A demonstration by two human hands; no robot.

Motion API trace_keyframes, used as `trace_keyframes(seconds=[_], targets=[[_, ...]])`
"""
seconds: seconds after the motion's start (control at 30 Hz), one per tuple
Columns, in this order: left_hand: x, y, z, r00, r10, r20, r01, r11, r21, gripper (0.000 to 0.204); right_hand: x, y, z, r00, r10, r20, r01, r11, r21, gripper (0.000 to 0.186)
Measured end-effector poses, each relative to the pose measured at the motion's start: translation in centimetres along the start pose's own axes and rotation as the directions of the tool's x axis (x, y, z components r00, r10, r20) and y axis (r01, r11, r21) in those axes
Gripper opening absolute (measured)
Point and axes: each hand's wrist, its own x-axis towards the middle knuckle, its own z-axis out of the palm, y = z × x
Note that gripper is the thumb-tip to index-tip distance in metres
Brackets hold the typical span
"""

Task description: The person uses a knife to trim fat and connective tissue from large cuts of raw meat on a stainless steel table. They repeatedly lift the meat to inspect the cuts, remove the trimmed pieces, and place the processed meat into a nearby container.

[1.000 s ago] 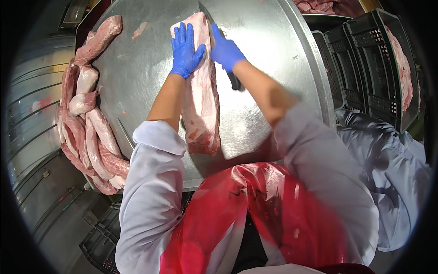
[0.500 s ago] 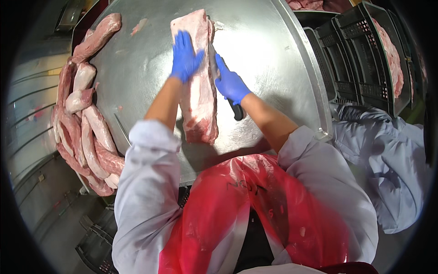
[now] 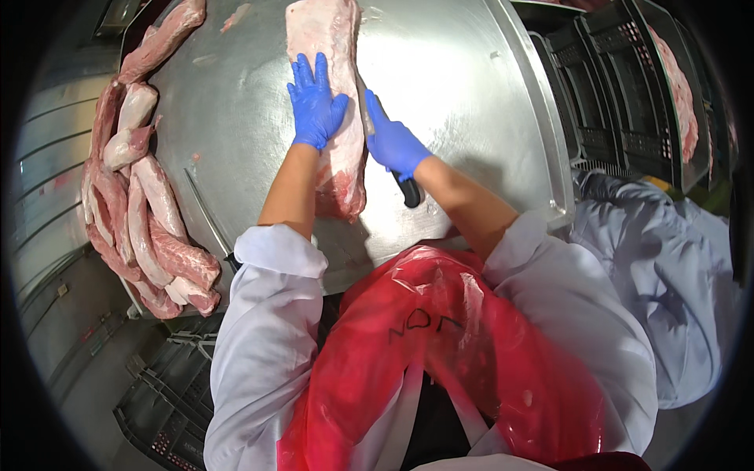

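Note:
A long slab of pale, fat-covered meat (image 3: 323, 31) lies lengthwise in front of me on a metal table, redder at its near end. My left hand (image 3: 316, 110), in a blue glove, presses flat on the slab with its fingers spread. In a matching glove, my right hand (image 3: 395, 146) grips a knife (image 3: 410, 193) with a black handle, index finger stretched forward along it. The blade runs against the slab's right edge; part of it is hidden by my finger and the meat.
Long meat strips (image 3: 153, 216) are heaped along the left rim of the metal table (image 3: 463, 94). Beside them lies a thin metal rod (image 3: 206, 206) with a dark handle. Dark crates (image 3: 609, 94) stand at the right, one holding meat. Light blue-grey cloth (image 3: 644, 267) hangs below them.
The view has shifted, so table and meat appear higher. Both my hands have come slightly nearer to me along the slab, the knife still at its right edge.

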Motion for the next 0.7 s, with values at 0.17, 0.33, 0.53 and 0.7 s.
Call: trace_keyframes(seconds=[0.17,0.33,0.53,0.7], targets=[[0.7,-0.2,0.7,0.999,-0.019,0.027,0.018,1.000,0.022,0.093,-8.7,5.4,5.7,0.996,-0.074,0.058,0.070,0.995,0.064,0.082],[1.0,0.8,-0.7,0.955,-0.228,0.191,0.223,0.974,0.048,0.105,-16.7,9.9,6.9,0.972,-0.175,0.160,0.198,0.970,-0.144,0.081],[1.7,3.8,-4.4,0.865,-0.433,0.252,0.418,0.901,0.113,0.110,-23.6,13.2,1.3,0.984,-0.157,-0.083,0.162,0.985,0.054,0.084],[1.5,-0.7,-7.3,0.829,-0.113,0.548,0.505,0.572,-0.647,0.057,-22.2,15.5,-2.0,0.913,-0.018,-0.407,0.174,0.920,0.350,0.088]])
